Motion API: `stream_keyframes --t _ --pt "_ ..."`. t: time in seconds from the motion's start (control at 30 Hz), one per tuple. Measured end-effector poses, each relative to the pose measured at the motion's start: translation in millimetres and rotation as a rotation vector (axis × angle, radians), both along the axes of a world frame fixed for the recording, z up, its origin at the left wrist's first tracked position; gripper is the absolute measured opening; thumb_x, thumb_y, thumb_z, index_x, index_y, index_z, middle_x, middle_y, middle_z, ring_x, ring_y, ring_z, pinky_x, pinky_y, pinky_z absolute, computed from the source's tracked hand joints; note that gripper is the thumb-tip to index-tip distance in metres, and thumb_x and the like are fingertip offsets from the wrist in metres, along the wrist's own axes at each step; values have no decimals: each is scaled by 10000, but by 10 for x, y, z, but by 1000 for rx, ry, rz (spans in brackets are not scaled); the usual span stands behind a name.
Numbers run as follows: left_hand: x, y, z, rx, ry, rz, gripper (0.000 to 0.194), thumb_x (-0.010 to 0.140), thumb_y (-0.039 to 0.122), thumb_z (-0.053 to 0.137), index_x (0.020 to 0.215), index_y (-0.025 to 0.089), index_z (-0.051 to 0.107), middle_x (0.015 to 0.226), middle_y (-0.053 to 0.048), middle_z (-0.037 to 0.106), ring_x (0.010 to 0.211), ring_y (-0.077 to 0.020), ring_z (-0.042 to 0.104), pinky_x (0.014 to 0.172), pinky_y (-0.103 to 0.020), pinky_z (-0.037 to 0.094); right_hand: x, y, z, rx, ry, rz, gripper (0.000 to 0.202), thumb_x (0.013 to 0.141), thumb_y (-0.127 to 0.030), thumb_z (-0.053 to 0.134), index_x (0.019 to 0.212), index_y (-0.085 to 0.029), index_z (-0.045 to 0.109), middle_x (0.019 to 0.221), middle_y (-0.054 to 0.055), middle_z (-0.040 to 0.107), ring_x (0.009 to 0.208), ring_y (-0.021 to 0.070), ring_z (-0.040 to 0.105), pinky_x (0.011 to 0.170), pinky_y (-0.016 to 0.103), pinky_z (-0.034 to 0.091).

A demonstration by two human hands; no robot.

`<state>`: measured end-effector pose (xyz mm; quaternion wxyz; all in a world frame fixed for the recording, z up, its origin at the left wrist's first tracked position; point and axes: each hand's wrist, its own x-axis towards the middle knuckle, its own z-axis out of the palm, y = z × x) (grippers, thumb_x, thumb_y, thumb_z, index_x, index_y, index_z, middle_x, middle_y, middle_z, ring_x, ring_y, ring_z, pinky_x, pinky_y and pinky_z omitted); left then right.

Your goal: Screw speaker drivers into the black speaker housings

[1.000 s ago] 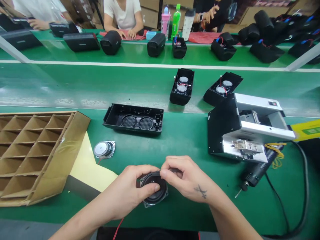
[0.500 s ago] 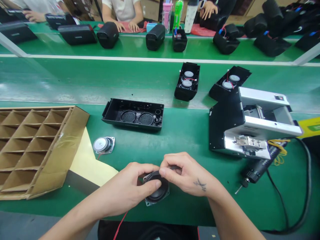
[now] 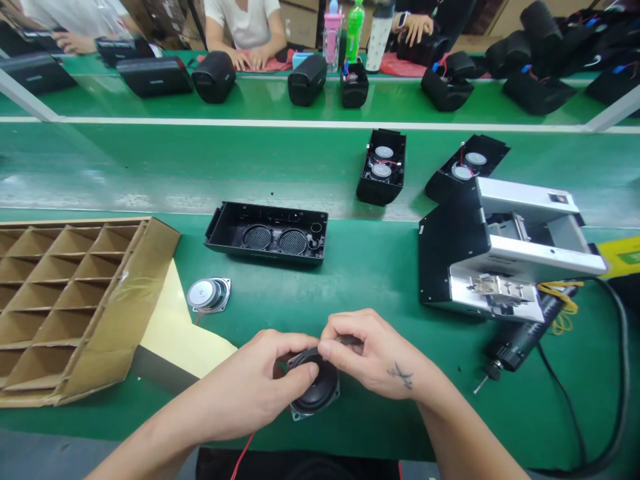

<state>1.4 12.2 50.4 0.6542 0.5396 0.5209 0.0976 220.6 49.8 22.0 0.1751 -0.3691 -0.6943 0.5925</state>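
My left hand grips a small loudspeaker driver, its thumb on the black cone and its fingers behind the frame. The driver is tilted, cone toward me, and red wires trail below my left wrist. At the driver's upper rim, my right hand pinches a thin black strip; most of it is hidden by the fingers. A second driver lies magnet up to the left. Beyond my hands sits a black speaker housing with two round grilles inside.
A divided cardboard box and yellow paper lie left. On the right stand a silver-black machine and an electric screwdriver. Two housings with drivers, one housing nearer the middle, rest on the far strip. Co-workers sit opposite.
The view has shifted slightly. Both hands keep nearly the same hold at the driver's rim. Two housings on the far strip have slid a little to the right.
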Motion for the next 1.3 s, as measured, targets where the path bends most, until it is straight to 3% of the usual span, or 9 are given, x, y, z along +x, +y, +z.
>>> stream_keyframes --t 0.23,0.6,0.93,1.03,1.17,1.3 --pt "-6 8 18 -21 -19 17 276 953 368 576 963 181 780 782 -5 694 876 -217 641 792 -286 514 1 16 1 -16 12 4 275 992 -288 598 736 -190 577 650 -50 501 597 92 418 558 226 328" --pt "-10 -2 -4 13 -42 33 270 961 353 583 934 177 786 833 -6 714 824 -192 623 744 -265 498 5 17 -14 -26 33 12 260 979 -249 605 731 -197 547 615 -71 446 576 83 367 537 221 296" --pt "-26 10 -3 94 -18 24 434 1047 441 493 886 183 804 811 -5 724 775 -184 619 717 -256 489 -18 1 4 10 8 -5 259 981 -269 610 735 -192 584 617 -75 455 573 76 372 533 210 312" --pt "-9 2 3 101 -18 15 421 1057 441 489 988 209 833 887 -9 771 864 -209 659 819 -281 516 -3 -5 39 73 -24 -19 255 984 -298 632 752 -192 627 636 -72 526 579 70 429 555 204 337" --pt "-6 -14 -4 111 -17 -5 396 1071 467 487 1231 286 800 1147 -8 804 995 -220 686 943 -305 510 84 -39 132 138 -140 -61 259 999 -386 646 815 -215 711 684 -52 644 606 84 518 590 214 379" --pt "-33 -29 -26 98 -13 1 408 1077 501 473 1341 347 744 1269 15 788 1116 -220 701 1007 -300 495 186 -61 197 176 -203 -144 226 995 -344 644 811 -228 707 688 -55 662 600 86 524 577 218 376"
